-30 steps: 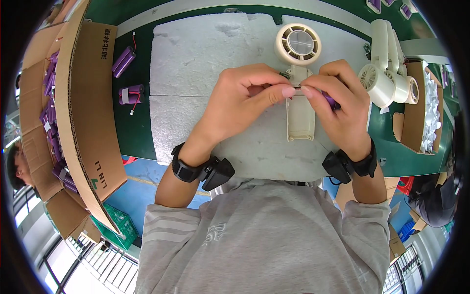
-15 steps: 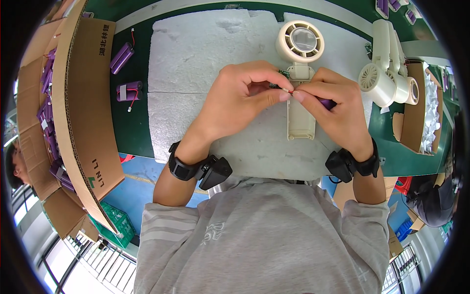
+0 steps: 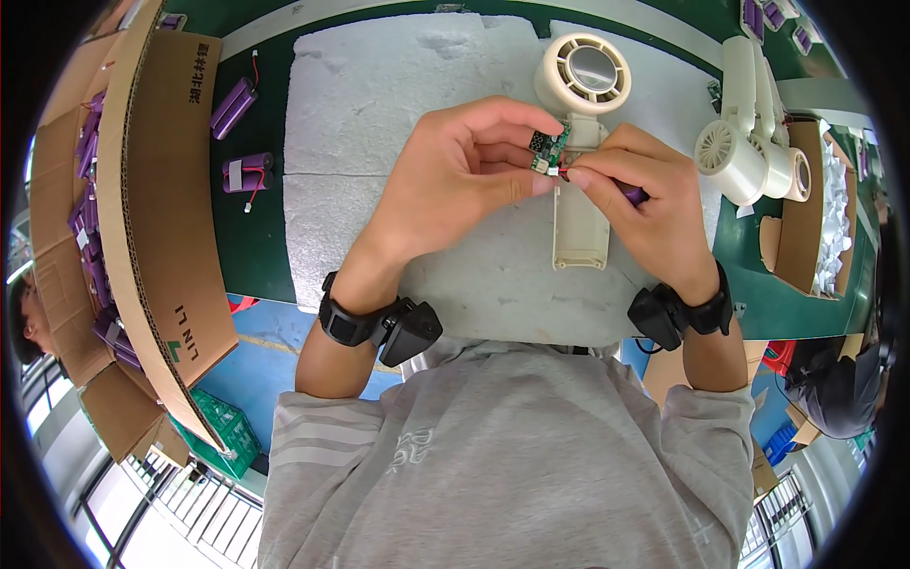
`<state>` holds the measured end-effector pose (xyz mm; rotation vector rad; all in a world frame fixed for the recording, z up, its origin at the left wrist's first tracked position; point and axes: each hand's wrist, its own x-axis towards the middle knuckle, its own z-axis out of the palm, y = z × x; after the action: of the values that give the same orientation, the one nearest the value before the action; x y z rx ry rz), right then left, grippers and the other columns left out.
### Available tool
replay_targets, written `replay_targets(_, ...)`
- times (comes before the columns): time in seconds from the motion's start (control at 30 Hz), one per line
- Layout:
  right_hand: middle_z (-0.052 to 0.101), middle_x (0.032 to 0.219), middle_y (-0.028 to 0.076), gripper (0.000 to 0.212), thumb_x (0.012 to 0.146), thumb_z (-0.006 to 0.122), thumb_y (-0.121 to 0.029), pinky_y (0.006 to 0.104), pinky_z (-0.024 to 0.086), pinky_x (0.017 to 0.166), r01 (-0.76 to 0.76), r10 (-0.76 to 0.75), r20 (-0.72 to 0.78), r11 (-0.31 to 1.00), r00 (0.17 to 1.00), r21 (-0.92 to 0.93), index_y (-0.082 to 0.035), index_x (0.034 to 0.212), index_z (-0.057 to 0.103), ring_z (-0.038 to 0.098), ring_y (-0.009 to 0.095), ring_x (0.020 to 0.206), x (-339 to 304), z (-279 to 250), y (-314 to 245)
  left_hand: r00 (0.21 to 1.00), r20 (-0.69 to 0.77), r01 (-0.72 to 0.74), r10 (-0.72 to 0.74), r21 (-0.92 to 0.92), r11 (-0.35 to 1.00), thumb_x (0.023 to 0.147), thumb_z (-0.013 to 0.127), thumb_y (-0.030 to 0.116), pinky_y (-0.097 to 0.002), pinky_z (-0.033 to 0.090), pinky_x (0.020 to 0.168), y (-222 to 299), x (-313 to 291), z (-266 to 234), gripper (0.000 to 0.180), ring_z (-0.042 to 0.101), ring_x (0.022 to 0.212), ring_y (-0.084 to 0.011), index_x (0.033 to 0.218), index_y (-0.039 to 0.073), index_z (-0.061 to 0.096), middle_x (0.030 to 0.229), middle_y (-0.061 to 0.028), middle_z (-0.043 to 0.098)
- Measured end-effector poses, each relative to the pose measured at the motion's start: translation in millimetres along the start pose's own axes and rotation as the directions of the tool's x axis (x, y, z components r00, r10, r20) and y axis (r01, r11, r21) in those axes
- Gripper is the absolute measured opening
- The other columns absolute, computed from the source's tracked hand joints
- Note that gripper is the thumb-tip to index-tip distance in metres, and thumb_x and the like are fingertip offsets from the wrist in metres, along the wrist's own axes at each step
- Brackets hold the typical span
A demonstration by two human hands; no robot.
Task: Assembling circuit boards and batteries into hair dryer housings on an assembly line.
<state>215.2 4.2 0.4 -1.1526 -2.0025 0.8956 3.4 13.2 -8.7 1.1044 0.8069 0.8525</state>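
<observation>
Left hand (image 3: 441, 185): narrow grip, thumb and fingers on a green circuit board (image 3: 561, 139). Right hand (image 3: 656, 194): thumb and index pinched on red and dark wires (image 3: 566, 174) right by the board's lower end. The hands are close together, just above the handle of a cream handheld fan (image 3: 581, 228). Can't tell if either touches it.

Big to small from here. Green desk (image 3: 256, 248) under the work. Tall cardboard carton (image 3: 180, 190) at left, purple battery packs (image 3: 90, 204) piled inside. Pale foam (image 3: 370, 104) covers the middle of the desk, with seams showing. Green plastic crate (image 3: 223, 431) lower left, below desk level, near the carton. Small cardboard box (image 3: 801, 228) at the right end, white pieces (image 3: 834, 218) packed in it. Cluster of cream fans (image 3: 732, 163) just left of that box, near the foam's right edge.

The handheld fan lies on the foam: round head at the far end, handle pointing at the wearer, handle shell open and facing up. Right fingers hide part of it.

Black wrist units (image 3: 384, 322), 1 per wrist. 2 loose purple packs (image 3: 248, 173) on the desk between carton and foam, leads attached. 1 more purple battery (image 3: 632, 193) partly visible under the right hand; most of it hidden.

Smallest: white plug (image 3: 555, 172) on the wires, at the board's lower end. Can't tell if it's seated.
</observation>
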Motion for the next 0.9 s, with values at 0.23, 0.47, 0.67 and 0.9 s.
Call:
replay_targets(0.23,0.057,0.072,0.005,0.008,0.081,0.071,-0.001,0.0253,0.036,0.05,0.028,-0.031,-0.063,0.998,0.998,-0.054,0.0,0.088,0.07,0.048,0.013,0.057,-1,5,-2,0.997,-0.027,-0.065,0.069,0.123,0.99,0.08,0.071,-0.008,-0.0267,0.057,0.08,-3,0,1,0.036,0.068,0.09,-0.0158,0.114,-0.001,0.062,0.101,-0.0117,0.069)
replay_targets(0.47,0.057,0.071,0.005,0.005,0.08,0.072,-0.001,0.026,0.037,0.049,0.171,-0.182,-0.071,0.976,0.981,-0.137,0.001,0.084,0.069,0.048,0.013,0.055,-2,6,5,0.999,-0.03,-0.034,0.039,0.148,0.988,0.08,0.07,-0.01,-0.026,0.056,0.081,-1,-1,4,0.036,0.067,0.091,-0.0151,0.114,-0.001,0.064,0.101,-0.0103,0.068)
replay_targets(0.67,0.06,0.081,0.008,0.019,0.078,0.071,0.002,0.0267,0.041,0.052,0.159,-0.168,-0.09,0.982,0.982,-0.1,-0.001,0.097,0.066,0.054,0.015,0.063,0,7,7,0.977,-0.031,-0.197,0.21,0.24,0.951,0.078,0.067,-0.011,-0.0267,0.056,0.08,-10,1,5,0.037,0.067,0.09,-0.0157,0.114,0.0,0.066,0.098,-0.0091,0.069)
replay_targets(0.9,0.063,0.094,0.009,0.034,0.075,0.073,0.004,0.0258,0.047,0.058,0.086,-0.109,-0.22,0.99,0.969,-0.11,-0.004,0.106,0.063,0.059,0.016,0.072,1,14,-4,0.972,-0.096,-0.164,0.214,0.375,0.912,0.079,0.061,-0.012,-0.028,0.054,0.084,-4,-2,12,0.037,0.065,0.09,-0.0145,0.114,-0.002,0.065,0.101,-0.008,0.068)
